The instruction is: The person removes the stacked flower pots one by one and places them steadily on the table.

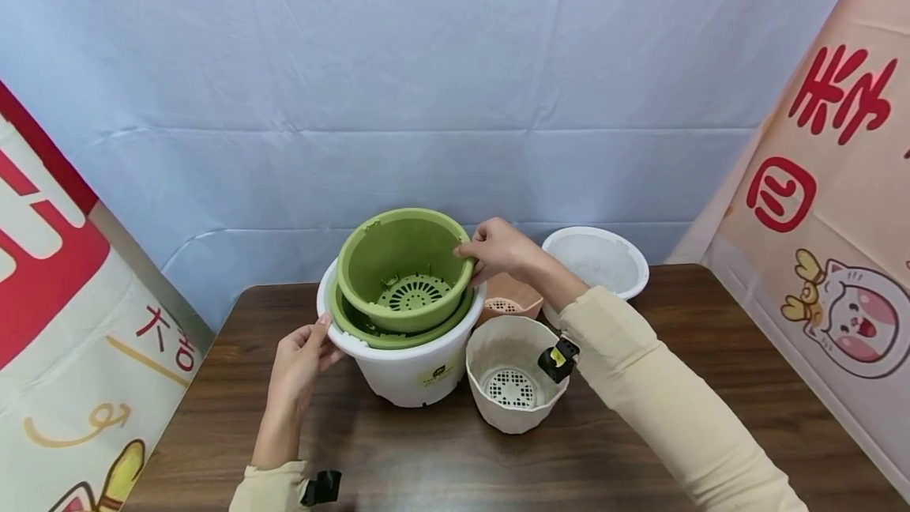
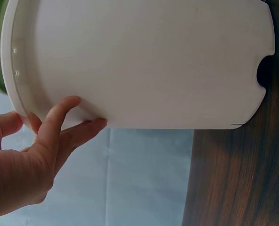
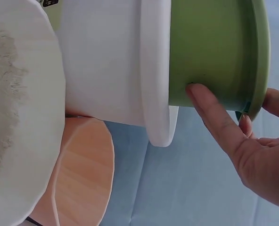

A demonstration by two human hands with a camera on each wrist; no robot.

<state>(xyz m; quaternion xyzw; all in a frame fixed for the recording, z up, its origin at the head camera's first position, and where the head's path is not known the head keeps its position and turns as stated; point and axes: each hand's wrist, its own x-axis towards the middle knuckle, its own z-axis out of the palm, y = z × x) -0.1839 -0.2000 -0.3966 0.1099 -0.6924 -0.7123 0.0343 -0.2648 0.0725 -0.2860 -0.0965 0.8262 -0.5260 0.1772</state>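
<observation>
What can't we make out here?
Head: base of the lower green pot, covered by the upper green pot.
Head: front wall of the peach pot, behind the beige pot.
Head: label on the white pot, too small to read.
Left wrist: rest of the white pot, cut off by top edge.

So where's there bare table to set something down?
Bare table: right of the right sleeve, left of the left hand, and between the two in front of the cream pot. Crowded: the back middle, where the big white pot, orange pot and rear white pot cluster.
</observation>
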